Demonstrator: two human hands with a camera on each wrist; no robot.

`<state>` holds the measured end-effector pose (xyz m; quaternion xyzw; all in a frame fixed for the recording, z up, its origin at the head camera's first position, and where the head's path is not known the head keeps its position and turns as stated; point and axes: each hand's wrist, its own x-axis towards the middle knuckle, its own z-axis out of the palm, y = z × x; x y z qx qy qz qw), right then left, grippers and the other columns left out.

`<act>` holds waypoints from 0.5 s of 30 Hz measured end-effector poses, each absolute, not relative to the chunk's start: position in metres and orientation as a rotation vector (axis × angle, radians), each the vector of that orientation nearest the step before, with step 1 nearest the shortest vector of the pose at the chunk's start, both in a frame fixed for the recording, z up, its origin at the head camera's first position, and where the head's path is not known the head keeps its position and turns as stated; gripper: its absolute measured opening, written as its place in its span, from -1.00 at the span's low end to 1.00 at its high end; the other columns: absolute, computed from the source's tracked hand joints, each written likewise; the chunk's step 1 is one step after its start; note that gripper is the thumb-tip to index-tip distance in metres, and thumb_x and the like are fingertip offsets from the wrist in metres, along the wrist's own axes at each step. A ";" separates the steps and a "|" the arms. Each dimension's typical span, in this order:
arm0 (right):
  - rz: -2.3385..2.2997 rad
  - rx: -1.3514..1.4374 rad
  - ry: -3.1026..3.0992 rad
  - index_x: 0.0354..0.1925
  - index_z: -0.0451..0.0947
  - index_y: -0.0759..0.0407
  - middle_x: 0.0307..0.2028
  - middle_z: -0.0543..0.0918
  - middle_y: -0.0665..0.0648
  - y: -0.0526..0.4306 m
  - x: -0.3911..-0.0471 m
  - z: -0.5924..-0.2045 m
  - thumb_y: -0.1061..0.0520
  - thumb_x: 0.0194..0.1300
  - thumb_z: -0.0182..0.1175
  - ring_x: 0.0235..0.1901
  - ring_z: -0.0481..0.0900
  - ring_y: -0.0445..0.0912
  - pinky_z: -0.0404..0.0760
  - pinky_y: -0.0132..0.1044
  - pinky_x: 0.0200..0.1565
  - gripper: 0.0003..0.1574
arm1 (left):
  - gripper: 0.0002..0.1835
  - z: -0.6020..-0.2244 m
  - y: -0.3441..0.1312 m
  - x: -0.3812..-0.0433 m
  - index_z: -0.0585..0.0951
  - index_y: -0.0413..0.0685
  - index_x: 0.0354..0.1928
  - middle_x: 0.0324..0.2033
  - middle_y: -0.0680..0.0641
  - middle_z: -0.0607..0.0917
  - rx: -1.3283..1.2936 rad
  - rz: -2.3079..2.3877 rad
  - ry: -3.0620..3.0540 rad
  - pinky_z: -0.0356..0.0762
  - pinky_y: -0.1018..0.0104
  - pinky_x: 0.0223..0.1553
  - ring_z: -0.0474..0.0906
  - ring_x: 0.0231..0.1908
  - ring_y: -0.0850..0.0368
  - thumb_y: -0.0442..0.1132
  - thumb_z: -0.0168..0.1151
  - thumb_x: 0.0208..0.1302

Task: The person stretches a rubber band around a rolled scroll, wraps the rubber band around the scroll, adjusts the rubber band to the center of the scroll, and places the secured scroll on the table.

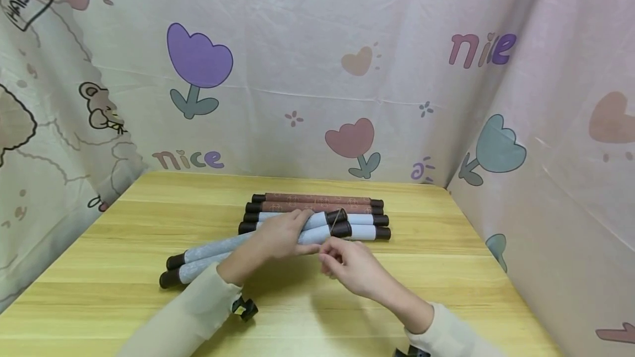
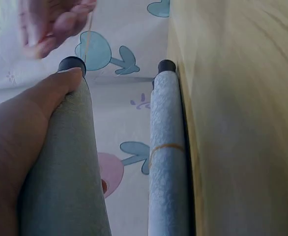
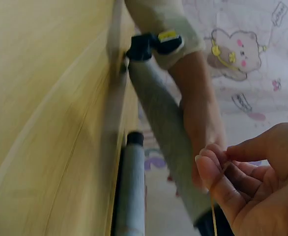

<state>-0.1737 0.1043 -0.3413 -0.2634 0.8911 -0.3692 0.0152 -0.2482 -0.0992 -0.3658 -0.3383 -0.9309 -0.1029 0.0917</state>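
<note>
Two pale grey-blue scrolls with dark end knobs lie side by side, slanting across the table; the nearer scroll [image 1: 205, 267] and the farther scroll [image 1: 213, 248] have their right ends over other scrolls. My left hand [image 1: 278, 236] grips the pair near those right ends, its thumb along the near side. A thin tan rubber band [image 1: 338, 220] crosses the dark knobs, and a strand of the rubber band [image 3: 214, 216] runs up to my right hand [image 1: 354, 269]. Fingertips and thumb of that hand pinch the strand just right of my left thumb.
Behind, two pale scrolls [image 1: 364, 231] and two reddish-brown scrolls [image 1: 317, 199] lie in a row on the wooden table [image 1: 421, 291]. One pale scroll has a tan band [image 2: 167, 146] around it. A patterned curtain [image 1: 278, 70] hangs at the back and sides.
</note>
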 end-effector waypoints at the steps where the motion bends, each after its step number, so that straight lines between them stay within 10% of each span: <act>1: -1.173 -0.831 2.746 -0.30 0.57 0.03 -0.51 0.62 -0.14 0.099 -0.174 -0.340 0.13 0.43 0.15 -0.51 0.60 -0.26 0.60 -0.40 -0.44 -0.88 | -0.08 -0.367 -0.098 -0.248 0.36 -0.23 0.32 -0.02 -0.18 0.60 -1.022 -0.284 -2.753 0.62 0.15 -0.26 0.60 -0.17 -0.02 0.37 0.22 0.17; 8: -1.418 -0.744 2.528 -0.25 0.57 0.25 -0.42 0.66 0.07 0.086 -0.193 -0.315 0.19 0.46 0.08 -0.43 0.67 -0.08 0.68 -0.25 -0.35 -0.82 | -0.32 -0.370 -0.093 -0.239 0.48 -0.12 0.16 -0.19 -0.03 0.63 -1.144 -0.282 -2.645 0.60 0.23 -0.32 0.59 -0.28 0.10 0.24 0.26 0.22; 15: -1.440 -0.567 2.577 -0.16 0.58 0.35 -0.40 0.66 0.19 0.114 -0.226 -0.289 0.17 0.47 0.08 -0.39 0.64 -0.01 0.67 -0.16 -0.27 -0.77 | -0.11 -0.371 -0.093 -0.231 0.43 -0.19 0.25 -0.05 -0.09 0.64 -1.100 -0.314 -2.692 0.62 0.14 -0.18 0.62 -0.13 0.02 0.45 0.10 0.19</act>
